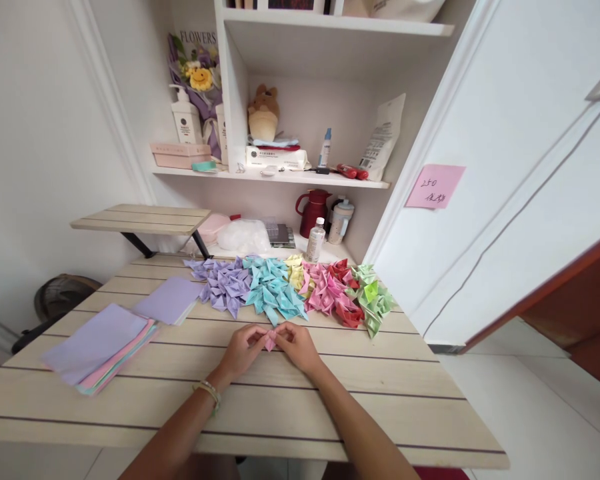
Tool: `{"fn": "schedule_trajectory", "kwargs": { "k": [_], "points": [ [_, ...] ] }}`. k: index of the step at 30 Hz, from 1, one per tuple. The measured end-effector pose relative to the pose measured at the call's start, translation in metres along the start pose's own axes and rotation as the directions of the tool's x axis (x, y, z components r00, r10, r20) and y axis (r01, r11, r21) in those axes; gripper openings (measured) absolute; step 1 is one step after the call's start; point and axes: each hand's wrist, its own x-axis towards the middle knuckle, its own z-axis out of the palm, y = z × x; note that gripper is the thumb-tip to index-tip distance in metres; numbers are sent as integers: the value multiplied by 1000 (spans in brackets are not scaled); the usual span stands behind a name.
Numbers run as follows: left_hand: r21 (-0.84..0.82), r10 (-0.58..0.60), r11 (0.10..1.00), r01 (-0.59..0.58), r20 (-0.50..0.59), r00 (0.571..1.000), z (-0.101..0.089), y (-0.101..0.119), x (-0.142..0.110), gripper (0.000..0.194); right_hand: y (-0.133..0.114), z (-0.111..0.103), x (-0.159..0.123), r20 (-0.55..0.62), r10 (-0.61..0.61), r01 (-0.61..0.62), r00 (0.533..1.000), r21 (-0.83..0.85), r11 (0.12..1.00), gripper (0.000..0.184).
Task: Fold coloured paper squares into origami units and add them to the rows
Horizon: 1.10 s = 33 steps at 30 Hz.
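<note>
Between my two hands is a small folded piece of pink paper [270, 342], pinched from both sides above the slatted table. My left hand [243, 351], with a bracelet [211, 393] at the wrist, grips its left side. On the other side, my right hand [296, 345] holds it between thumb and fingers. The fingertips partly cover the paper. Just beyond my hands lie heaps of folded paper pieces: purple [225, 283], blue [275, 290], yellow [295, 272], pink [326, 288], red [349, 315] and green [375, 303].
Stacks of coloured paper sheets [100, 340] and purple sheets [170, 299] lie at the left. Behind the heaps stand a clear bottle [315, 241], a red jug [313, 213] and a tumbler [341, 222]. A small raised stand [140, 219] sits at the back left.
</note>
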Motion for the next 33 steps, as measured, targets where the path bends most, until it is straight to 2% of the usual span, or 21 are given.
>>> {"fn": "schedule_trajectory", "kwargs": {
  "k": [18, 33],
  "points": [
    [31, -28, 999, 28, -1, 1000, 1, -3, 1, 24, -1, 0, -1, 2, -54, 54, 999, -81, 995, 30],
    [20, -35, 999, 35, 9, 999, 2, 4, 2, 23, -7, -2, -2, 42, -97, 100, 994, -87, 991, 26]
  ]
}}
